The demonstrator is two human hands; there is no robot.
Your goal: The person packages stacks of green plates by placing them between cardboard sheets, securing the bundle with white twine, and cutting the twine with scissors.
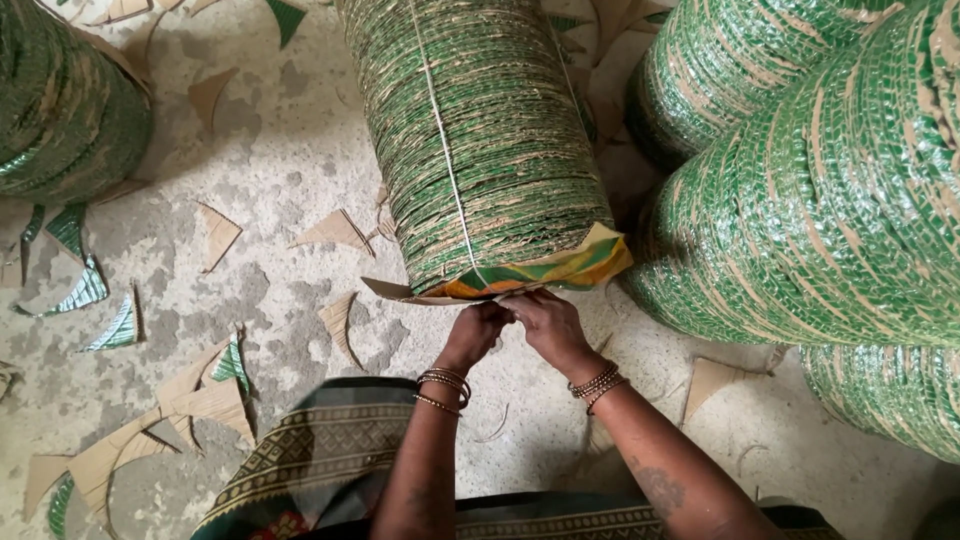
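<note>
Off to my left, brown and green scraps (215,238) litter the floor (280,150). My left hand (478,328) has its grip pressed together at the near end of the tied stack of green plates (480,140), where the white string (440,140) comes down. My right hand (548,322) touches it, fingers pinched at the same spot. Further right, more green stacks (830,180) lie piled.
</note>
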